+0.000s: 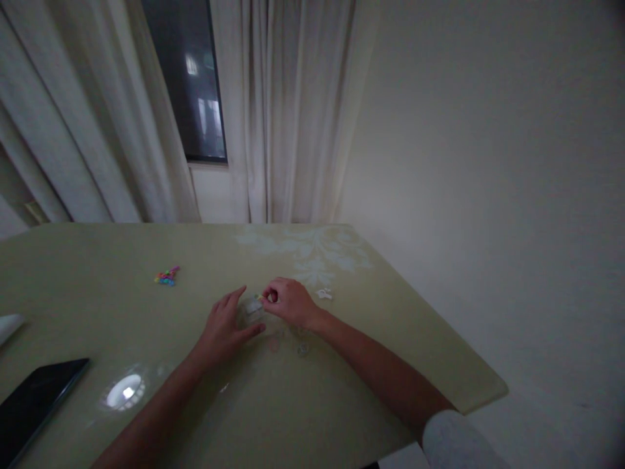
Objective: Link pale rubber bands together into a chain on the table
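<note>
My left hand [223, 331] is spread with thumb and fingers apart, around the near left side of a small clear item [252, 306] that looks like plastic. My right hand [291, 302] is closed in a pinch at that item's right edge. A tiny yellow-green piece [259, 297] shows at its fingertips, too small to name more exactly. To the right of this hand lie a few small white pieces [324, 294]. Below my hands, faint ring-like shapes [303, 349] show on the tabletop. Farther left sits a little pile of multicoloured small pieces [167, 276].
The glossy greenish table [342, 404] has a pale floral pattern near its far edge. A dark flat tablet-like device [41, 397] lies at the near left, with a white object [8, 326] behind it. Curtains [297, 117] hang beyond the table; a wall [478, 163] is on the right.
</note>
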The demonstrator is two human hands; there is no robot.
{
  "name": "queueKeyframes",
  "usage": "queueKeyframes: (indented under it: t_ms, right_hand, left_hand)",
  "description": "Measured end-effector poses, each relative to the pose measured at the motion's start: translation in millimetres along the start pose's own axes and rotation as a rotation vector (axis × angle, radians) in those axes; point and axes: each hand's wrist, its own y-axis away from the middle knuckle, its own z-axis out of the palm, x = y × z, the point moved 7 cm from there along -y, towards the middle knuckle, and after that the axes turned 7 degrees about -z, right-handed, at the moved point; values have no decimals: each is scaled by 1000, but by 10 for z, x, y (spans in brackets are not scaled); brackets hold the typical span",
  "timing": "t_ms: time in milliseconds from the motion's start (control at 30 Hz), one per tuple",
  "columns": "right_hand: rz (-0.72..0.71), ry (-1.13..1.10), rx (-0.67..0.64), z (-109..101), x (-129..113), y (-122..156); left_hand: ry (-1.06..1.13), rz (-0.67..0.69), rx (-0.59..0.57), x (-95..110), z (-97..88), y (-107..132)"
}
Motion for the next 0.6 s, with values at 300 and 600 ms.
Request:
queueKeyframes:
  t_ms: [300, 600]
  right_hand:
    - [-11, 318, -394, 502, -122, -590]
    - [-80, 197, -557, 459, -124, -687]
  left_hand:
    - [142, -6, 4, -137, 103, -54]
    - [141, 2, -86, -84, 73, -35]
